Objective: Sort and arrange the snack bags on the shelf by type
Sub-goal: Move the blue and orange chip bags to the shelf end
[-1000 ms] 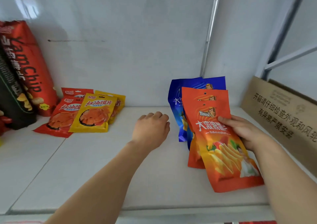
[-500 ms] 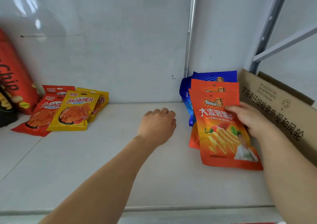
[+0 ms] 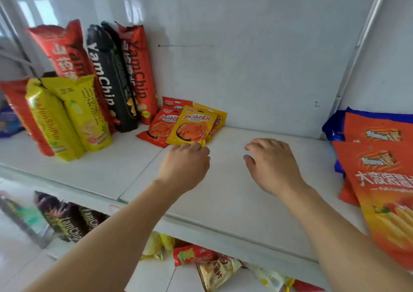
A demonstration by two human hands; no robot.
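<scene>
Soft, even daylight filled the scene, window glare smeared the glossy wall [image 3: 223, 34], shadows stayed faint, and the wide-angle edges bent and blurred.

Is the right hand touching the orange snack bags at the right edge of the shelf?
Apart. The head view shows the right hand over bare shelf, with a plain strip of white shelf between it and the orange snack bags. It holds nothing.

White shelf [image 3: 223, 202]: upright yam chip bags [image 3: 125, 77] left, flat small pouches [image 3: 190, 126] centre, orange-blue bags [image 3: 377, 157] right.
</scene>
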